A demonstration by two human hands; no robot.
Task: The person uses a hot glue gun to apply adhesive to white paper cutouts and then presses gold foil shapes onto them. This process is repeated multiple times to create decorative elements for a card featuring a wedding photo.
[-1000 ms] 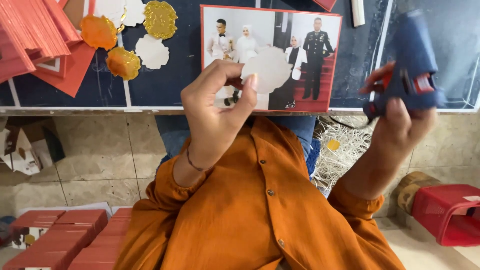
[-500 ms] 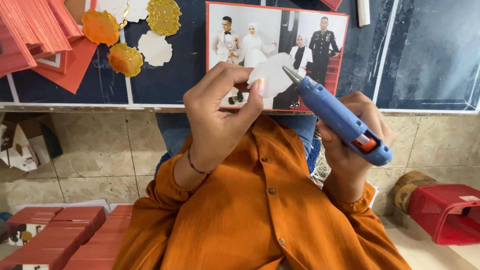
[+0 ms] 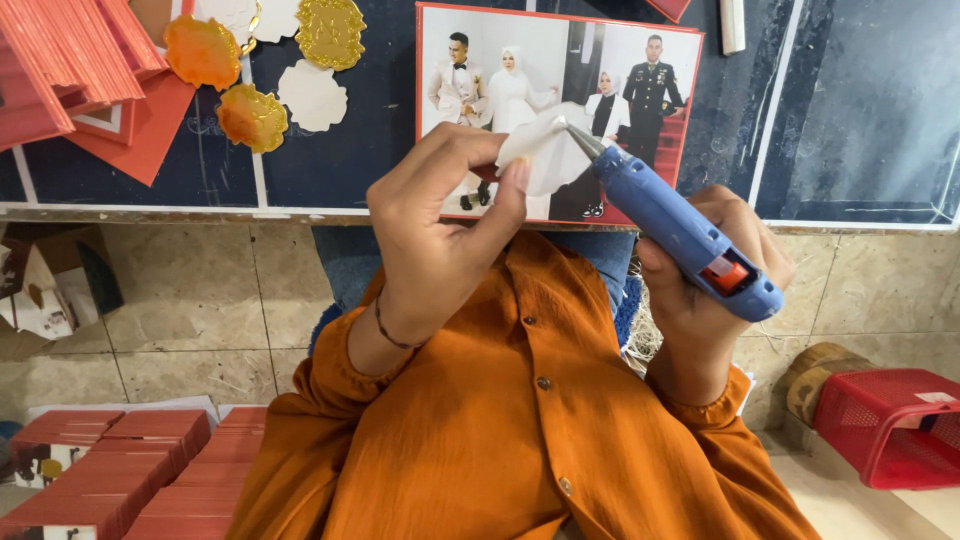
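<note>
Across the top of the frame ran the dark counter (image 3: 860,110), carrying a red-bordered wedding photo card (image 3: 520,60) at upper centre and gold and white scalloped seals (image 3: 330,30) at upper left. Stacks of red cards (image 3: 110,470) sat at lower left, a red basket (image 3: 885,425) at lower right. Mid-frame, the right hand (image 3: 700,300) gripped a blue glue gun (image 3: 675,225), its nozzle touching a white scalloped paper piece (image 3: 545,150) pinched in the left hand (image 3: 440,230).
</note>
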